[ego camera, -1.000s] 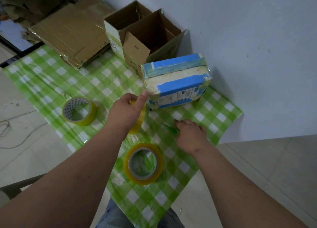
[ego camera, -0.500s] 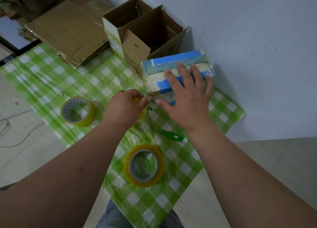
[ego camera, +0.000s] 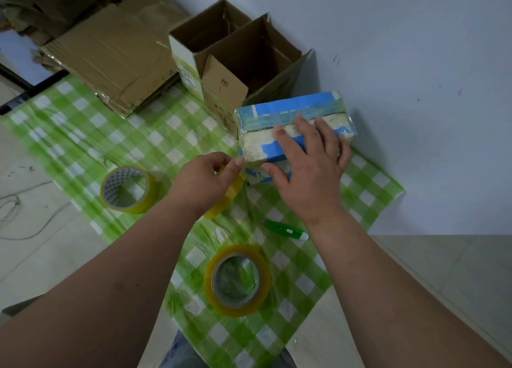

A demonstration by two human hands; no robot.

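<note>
Far to the left on my screen, the left roll (ego camera: 128,189) of yellow tape lies flat on the green checked cloth (ego camera: 83,129). Behind it, a pile of flat cardboard (ego camera: 110,60) rests on the far edge of the cloth.

Next comes the left hand (ego camera: 205,182). Its fingers are curled, and they grip the held roll (ego camera: 230,198), another yellow tape that stands on its edge under the hand. The thumb and first finger are pinched together right at the near left corner of the packet (ego camera: 291,108). I cannot tell if a tape end is between them.

Behind that hand, two open boxes (ego camera: 243,60) stand side by side and touch each other, close to the wall (ego camera: 415,63). Down near me, the near roll (ego camera: 237,280) lies flat on the cloth, well apart from both hands.

A bit more to the right, the packet sits on the cloth, just in front of the boxes. It is white with blue tape bands. The right hand (ego camera: 307,173) lies flat on it, with the fingers straight and spread and the thumb on the front side. It grips nothing. A green cutter (ego camera: 285,230) lies on the cloth just below that wrist. The grey wall fills the right side.
</note>
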